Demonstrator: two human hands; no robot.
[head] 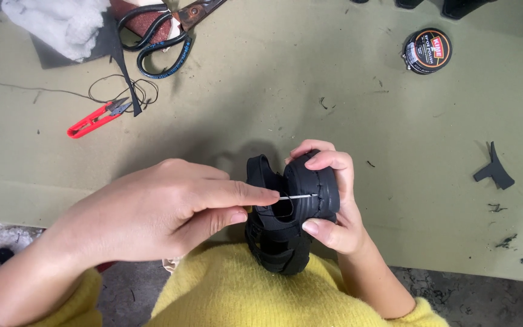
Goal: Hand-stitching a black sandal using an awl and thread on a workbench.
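1. Left hand (pixel 171 209): grip pinched tight on a thin silver needle (pixel 298 196), thumb and first finger pressed together on its end.
2. Needle: flat and sideways, tip poking into the seam of a black shoe (pixel 292 209).
3. Right hand (pixel 334 206): grip wrapped round the black shoe, fingers curled over the top, thumb pressed on the near side.
4. Black shoe: up in the air between both hands, just above the yellow sweater (pixel 255 290), at the near edge of the green desk (pixel 273 91).
5. A row of little stitches along the shoe's rounded edge, right where the needle goes in.
6. Far off on the desk, top left: big black scissors (pixel 158 33), lying partly on a dark cloth beside something fluffy and white (pixel 52 21).
7. Just below the scissors: small red snips (pixel 95 119), with a loose black thread (pixel 122 91) curled next to them.
8. Top right, well apart from the hands: a round black tin (pixel 427 51) with an orange ring on its lid.
9. Right side of the desk: a small black scrap (pixel 493 171) and tiny dark bits scattered near it.
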